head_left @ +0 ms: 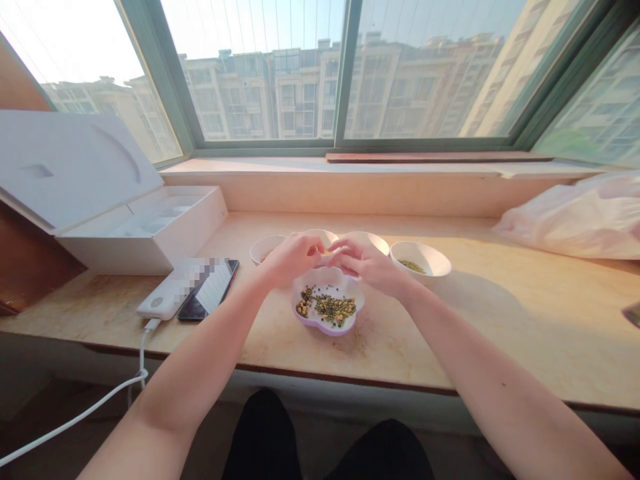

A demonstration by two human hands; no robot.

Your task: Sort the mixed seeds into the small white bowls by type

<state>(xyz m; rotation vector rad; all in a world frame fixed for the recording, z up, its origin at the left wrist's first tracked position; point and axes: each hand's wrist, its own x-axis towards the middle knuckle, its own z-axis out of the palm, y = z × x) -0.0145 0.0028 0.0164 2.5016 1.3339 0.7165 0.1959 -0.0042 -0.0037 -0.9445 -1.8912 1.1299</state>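
Note:
A purple-rimmed, flower-shaped dish (333,329) stands before me, with green, dark and pale yellow beans (334,309) spread over its floor. Beyond it, white bowls form a row. My left hand (301,255) hovers over the dish's far edge, in front of the second bowl (320,235), fingers curled together. Close beside it, my right hand (364,264) has bent fingers meeting at the tips in front of the third bowl (373,240). Anything pinched in either hand is too small to make out. Green beans (413,266) lie in the rightmost bowl (436,262). The leftmost bowl (261,251) is partly behind my left hand.
At left are an open white box (187,220), a black phone (207,293) and a white power bank (163,299) with a cable (143,353). A plastic bag (575,217) lies at right. The counter's front edge is close to my knees; windows rise behind.

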